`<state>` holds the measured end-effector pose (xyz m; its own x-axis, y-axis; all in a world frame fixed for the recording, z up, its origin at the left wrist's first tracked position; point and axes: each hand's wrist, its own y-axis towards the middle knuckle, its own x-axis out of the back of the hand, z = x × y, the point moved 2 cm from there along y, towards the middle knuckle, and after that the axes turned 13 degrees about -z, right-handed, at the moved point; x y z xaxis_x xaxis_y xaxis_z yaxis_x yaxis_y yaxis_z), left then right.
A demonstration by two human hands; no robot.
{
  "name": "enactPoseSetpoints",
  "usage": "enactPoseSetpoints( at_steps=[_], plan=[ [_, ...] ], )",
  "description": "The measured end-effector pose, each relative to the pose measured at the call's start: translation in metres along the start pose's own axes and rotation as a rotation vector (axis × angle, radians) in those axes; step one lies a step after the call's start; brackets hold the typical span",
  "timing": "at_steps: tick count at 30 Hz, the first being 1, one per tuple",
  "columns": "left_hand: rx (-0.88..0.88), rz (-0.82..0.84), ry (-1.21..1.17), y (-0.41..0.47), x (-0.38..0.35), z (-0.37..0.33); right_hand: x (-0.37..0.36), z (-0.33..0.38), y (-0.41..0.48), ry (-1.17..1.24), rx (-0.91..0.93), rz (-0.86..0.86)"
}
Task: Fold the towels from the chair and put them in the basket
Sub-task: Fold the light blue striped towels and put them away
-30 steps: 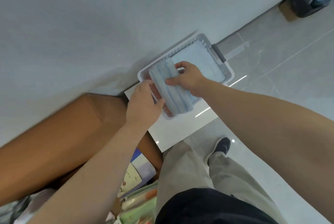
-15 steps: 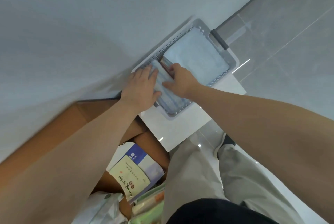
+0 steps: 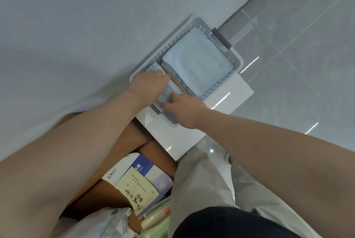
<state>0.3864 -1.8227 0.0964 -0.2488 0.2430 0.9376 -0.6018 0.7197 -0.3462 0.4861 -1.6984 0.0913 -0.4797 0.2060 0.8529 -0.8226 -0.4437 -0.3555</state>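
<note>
A grey slotted basket [image 3: 238, 62] stands on a white board by the wall. A stack of folded light blue towels [image 3: 197, 60] fills its far part. A folded light blue towel [image 3: 167, 91] lies in the near end of the basket, between my hands. My left hand [image 3: 148, 85] presses on the towel's wall-side part, its fingertips dipping into the basket. My right hand [image 3: 184, 108] holds the towel's near end between thumb and fingers. The chair is out of view.
The white board [image 3: 192, 137] lies on glossy grey floor tiles [image 3: 288, 84]. An open brown cardboard box [image 3: 151, 150] with books [image 3: 137, 185] and a plastic bag sits to the near left. A pale wall [image 3: 96, 26] runs along the left.
Both hands lowered the folded towel from above the basket into its near end. My left hand moved onto the towel, and the camera came closer.
</note>
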Motion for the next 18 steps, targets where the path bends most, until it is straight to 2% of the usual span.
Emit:
enactPoseSetpoints(
  at_steps=[4,9,12,18],
  plan=[
    [-0.049,0.11,-0.062,0.014,-0.002,0.011,-0.008,-0.001,0.01,0.007,0.006,0.063],
    [-0.056,0.183,-0.073,0.03,-0.006,0.016,-0.004,-0.008,0.021,0.155,-0.123,0.071],
    [-0.101,0.269,-0.075,0.038,-0.009,0.015,-0.007,-0.008,0.028,0.11,-0.125,0.136],
    [-0.188,0.325,0.088,0.049,-0.017,0.015,-0.012,-0.007,0.042,0.064,-0.101,0.199]
  ],
)
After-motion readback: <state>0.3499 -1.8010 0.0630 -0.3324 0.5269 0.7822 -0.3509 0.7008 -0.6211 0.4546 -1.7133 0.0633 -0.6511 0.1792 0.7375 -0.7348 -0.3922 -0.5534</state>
